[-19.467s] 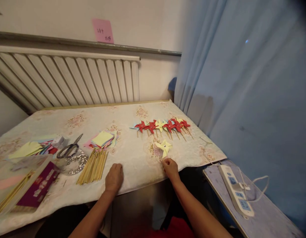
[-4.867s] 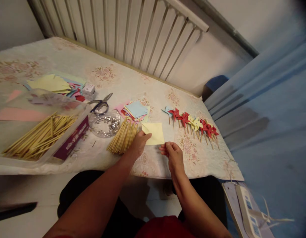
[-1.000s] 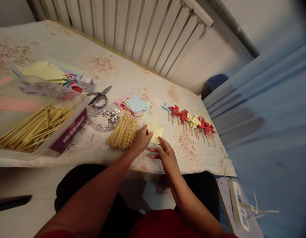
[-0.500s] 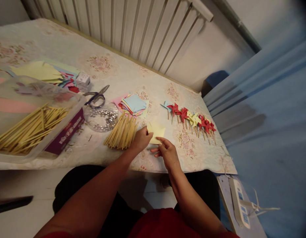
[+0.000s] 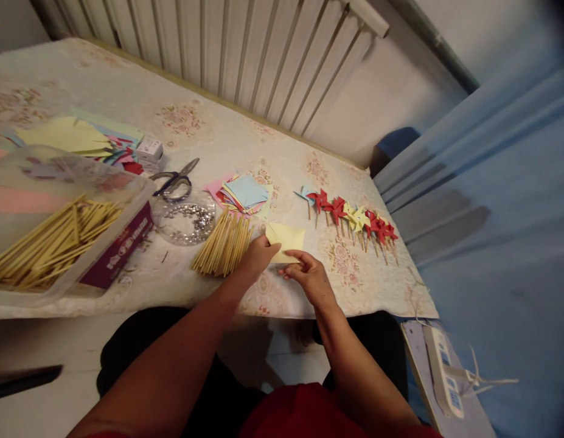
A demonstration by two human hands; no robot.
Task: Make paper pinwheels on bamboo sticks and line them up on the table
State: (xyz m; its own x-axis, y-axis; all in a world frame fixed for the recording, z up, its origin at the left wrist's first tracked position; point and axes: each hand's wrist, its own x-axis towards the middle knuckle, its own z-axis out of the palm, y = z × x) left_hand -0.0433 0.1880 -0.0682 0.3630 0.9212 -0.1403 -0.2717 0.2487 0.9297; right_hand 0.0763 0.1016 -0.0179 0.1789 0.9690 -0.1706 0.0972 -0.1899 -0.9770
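A square of yellow paper (image 5: 288, 238) is held between my two hands over the table. My left hand (image 5: 260, 252) pinches its left edge, thumb on top. The fingers of my right hand (image 5: 309, 274) are closed on its lower right edge. Just left of my left hand lies a bundle of thin wooden sticks (image 5: 223, 244). Behind the sticks is a stack of coloured paper squares (image 5: 246, 191), a blue one on top. To the right, a row of finished paper pinwheels (image 5: 339, 210) on sticks lies on the cloth, in blue, red and yellow.
A clear plastic box (image 5: 48, 286) of more sticks stands at the left. Near it are a round dish of small metal fasteners (image 5: 190, 222), scissors (image 5: 174, 182), small white boxes (image 5: 150, 152) and paper scraps (image 5: 65, 135). A power strip (image 5: 443, 371) sits at lower right.
The yellow paper looks slightly flatter and shows more of its face. My right hand's fingers have drawn in against its lower edge. The view has shifted slightly.
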